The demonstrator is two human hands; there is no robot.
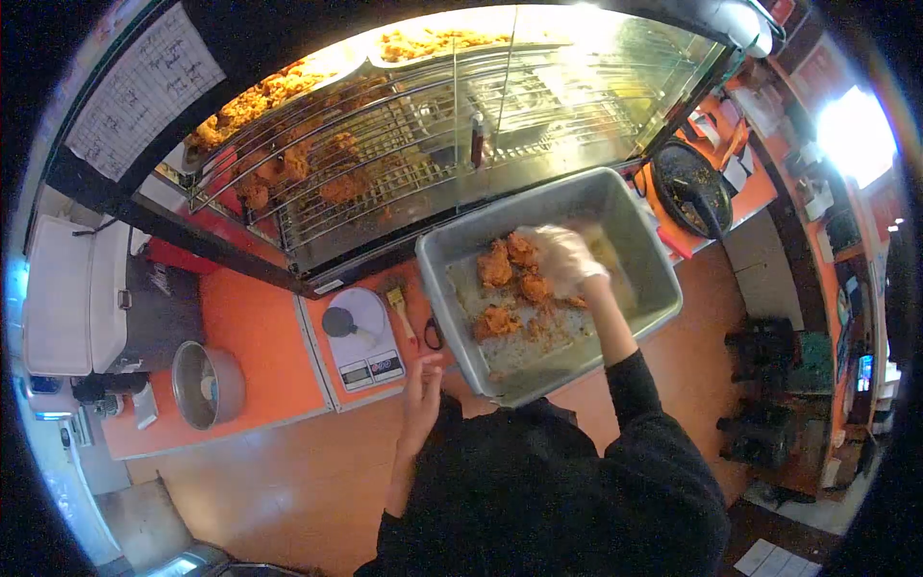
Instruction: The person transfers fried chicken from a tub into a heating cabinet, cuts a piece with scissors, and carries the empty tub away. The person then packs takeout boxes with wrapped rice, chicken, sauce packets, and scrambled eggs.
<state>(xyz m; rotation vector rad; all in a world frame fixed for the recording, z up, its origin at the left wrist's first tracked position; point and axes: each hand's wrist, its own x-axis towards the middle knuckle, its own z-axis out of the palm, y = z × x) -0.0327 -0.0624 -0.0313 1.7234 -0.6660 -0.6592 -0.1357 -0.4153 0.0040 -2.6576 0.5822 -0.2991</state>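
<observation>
A grey plastic tub (460, 332) stands before me with several pieces of fried chicken (497, 322) and loose crumbs on its bottom. Inside it is my right hand (565, 262), in a pale thin glove, over the right side of the chicken. Motion smears its fingers, so whether it grips a piece cannot be made out. My bare left hand (420, 399) is raised just outside the tub's near left corner, close to the digital scale (370, 337). Its fingers are partly stretched out and apart, with nothing in them.
Behind the tub, a lit glass display cabinet (423, 192) holds fried chicken on wire racks. A brush (398, 306) lies beside the scale. A metal pot (207, 387) stands on the left of the orange counter (264, 337). At right is a dark round pan (690, 188).
</observation>
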